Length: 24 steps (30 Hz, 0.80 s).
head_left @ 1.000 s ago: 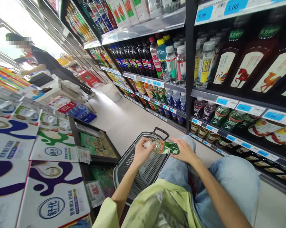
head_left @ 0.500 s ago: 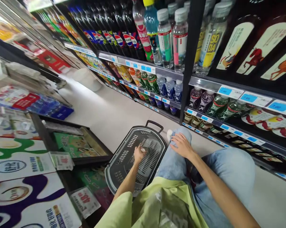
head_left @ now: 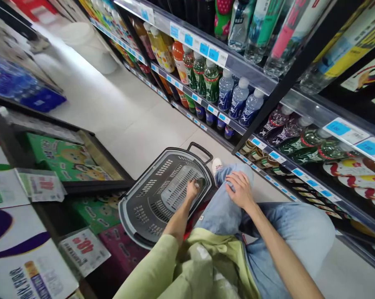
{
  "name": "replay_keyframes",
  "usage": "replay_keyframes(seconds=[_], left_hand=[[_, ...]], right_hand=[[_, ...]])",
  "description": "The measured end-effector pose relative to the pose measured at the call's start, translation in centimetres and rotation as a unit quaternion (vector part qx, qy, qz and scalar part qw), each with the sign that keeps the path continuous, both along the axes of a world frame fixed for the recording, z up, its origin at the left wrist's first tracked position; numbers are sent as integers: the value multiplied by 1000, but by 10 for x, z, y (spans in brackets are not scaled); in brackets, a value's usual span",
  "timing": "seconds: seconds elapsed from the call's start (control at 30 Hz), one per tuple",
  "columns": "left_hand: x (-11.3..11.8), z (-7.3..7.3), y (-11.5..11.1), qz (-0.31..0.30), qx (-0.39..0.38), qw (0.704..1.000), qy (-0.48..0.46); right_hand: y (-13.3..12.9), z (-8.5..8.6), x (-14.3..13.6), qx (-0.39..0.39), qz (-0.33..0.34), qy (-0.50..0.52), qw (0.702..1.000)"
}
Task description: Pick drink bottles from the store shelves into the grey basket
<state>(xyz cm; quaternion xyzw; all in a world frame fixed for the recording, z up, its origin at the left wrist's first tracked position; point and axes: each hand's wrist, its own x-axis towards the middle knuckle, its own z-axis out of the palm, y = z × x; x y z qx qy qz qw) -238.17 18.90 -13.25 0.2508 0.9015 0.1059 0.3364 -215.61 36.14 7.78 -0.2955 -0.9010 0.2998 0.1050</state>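
My left hand (head_left: 193, 189) reaches down into a grey shopping basket (head_left: 137, 207) on the floor. Its fingers are closed round the neck end of a clear bottle (head_left: 201, 182), which lies near the basket's right side; much of the bottle is hard to make out. The basket's black handle (head_left: 203, 146) sticks out at the far end. My right hand (head_left: 240, 189) rests on my jeans-covered knee (head_left: 231, 207), palm down with its fingers extended, holding nothing.
Drink shelves (head_left: 252, 83) run along the right, filled with several bottles. Stacked cartons (head_left: 22, 257) and a low display box (head_left: 72, 162) stand at the left. Further off are a white bucket (head_left: 84, 45) and a person's shoe (head_left: 39, 43).
The view has tilted lower and closer to the shelves. Inside the basket, my left hand has moved with the bottle toward the right side. My right hand stays on the knee.
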Motion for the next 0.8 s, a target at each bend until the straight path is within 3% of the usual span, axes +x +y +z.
replay_keyframes(seconds=[0.2, 0.4, 0.5, 0.6, 0.7, 0.8], left_hand=[[12, -4, 30, -20, 2, 1000, -1], [1, 22, 32, -43, -6, 999, -9], [2, 36, 18, -31, 3, 999, -17], [7, 48, -9, 22, 55, 998, -6], [17, 65, -41, 43, 134, 989, 51], [30, 92, -61, -47, 229, 971, 51]], right_hand=[[-1, 6, -3, -9, -25, 3, 1000], [1, 3, -5, 3, -41, 15, 999], [2, 0, -7, 6, -40, 25, 999], [5, 4, -13, -23, -52, 19, 998], [2, 25, -16, -116, -92, 37, 988], [-30, 58, 4, -267, -154, 160, 938]])
